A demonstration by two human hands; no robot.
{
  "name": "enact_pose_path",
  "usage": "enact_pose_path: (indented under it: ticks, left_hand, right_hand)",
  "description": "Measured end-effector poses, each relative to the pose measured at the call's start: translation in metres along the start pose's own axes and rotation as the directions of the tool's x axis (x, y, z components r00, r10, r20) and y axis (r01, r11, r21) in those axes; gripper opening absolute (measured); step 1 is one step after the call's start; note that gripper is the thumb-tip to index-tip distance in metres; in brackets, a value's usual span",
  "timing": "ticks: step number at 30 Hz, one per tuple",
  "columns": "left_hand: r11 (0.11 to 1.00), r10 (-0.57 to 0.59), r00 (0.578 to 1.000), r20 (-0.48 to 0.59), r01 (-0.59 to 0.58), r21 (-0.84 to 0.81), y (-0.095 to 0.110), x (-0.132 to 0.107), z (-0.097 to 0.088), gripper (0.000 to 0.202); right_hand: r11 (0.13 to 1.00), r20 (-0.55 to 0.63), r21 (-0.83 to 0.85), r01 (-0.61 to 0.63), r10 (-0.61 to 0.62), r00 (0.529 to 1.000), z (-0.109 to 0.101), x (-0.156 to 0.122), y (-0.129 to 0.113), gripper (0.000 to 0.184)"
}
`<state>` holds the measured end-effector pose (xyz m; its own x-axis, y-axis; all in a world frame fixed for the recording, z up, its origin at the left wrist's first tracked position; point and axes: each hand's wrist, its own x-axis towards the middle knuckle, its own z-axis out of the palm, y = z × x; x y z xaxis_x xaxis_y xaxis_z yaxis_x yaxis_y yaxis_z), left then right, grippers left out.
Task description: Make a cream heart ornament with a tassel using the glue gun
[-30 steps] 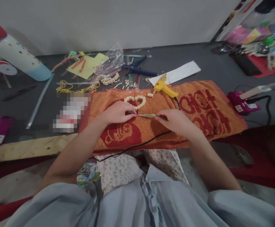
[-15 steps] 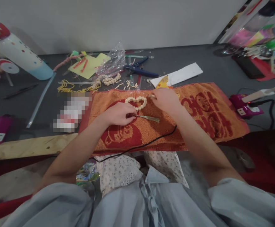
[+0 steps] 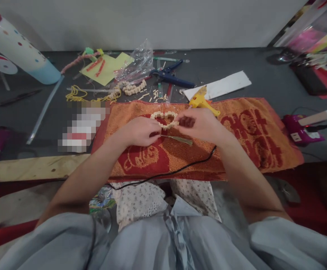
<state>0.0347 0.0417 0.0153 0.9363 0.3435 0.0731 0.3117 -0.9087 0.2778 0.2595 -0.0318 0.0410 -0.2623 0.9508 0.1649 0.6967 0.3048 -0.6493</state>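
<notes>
Where the clutter starts, at left: yellow paper and a clear plastic bag lie beyond the towel.
Towel: orange and red, spread flat before the person, a black cord crossing its near edge.
Left hand: fingers clamped on the left end of a thin greenish strip, which lies on the towel pointing right.
Bead heart: flat on the towel, just beyond the strip, between both hands.
Right hand: fingertips bunched together against the heart's right lobe; any grip cannot be told.
Glue gun: yellow, at the towel's far edge, just beyond the right hand.
</notes>
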Motion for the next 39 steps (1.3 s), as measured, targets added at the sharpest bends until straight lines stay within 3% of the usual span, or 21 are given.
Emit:
enact_pose_path:
  ticks: [4, 9, 16, 25, 39]
  left_hand:
    - [0.994, -0.102, 0.995, 0.000, 0.102, -0.043, 0.007, 0.002, -0.005, 0.022]
    - [0.983, -0.177, 0.984, 0.025, 0.178, -0.041, 0.011, 0.004, -0.009, 0.025]
    - [0.981, -0.185, 0.981, -0.055, 0.188, 0.053, 0.010, -0.002, -0.011, 0.025]
    - [0.997, -0.075, 0.997, 0.011, 0.075, 0.002, 0.021, -0.002, -0.014, 0.027]
    - [0.999, -0.032, 0.999, -0.040, 0.032, 0.017, 0.020, -0.001, -0.009, 0.023]
  right_hand:
    - [0.973, 0.006, 0.095, 0.211, -0.213, 0.977, 0.015, -0.010, 0.004, 0.012]
    - [0.950, -0.032, 0.076, 0.303, -0.302, 0.953, 0.032, -0.012, 0.017, 0.013]
    - [0.963, 0.008, 0.003, 0.270, -0.270, 0.963, 0.039, -0.015, 0.020, 0.014]
    - [0.968, 0.018, -0.035, 0.249, -0.248, 0.969, 0.043, -0.015, 0.023, 0.012]
    - [0.958, 0.017, -0.014, 0.287, -0.287, 0.958, 0.043, -0.015, 0.024, 0.018]
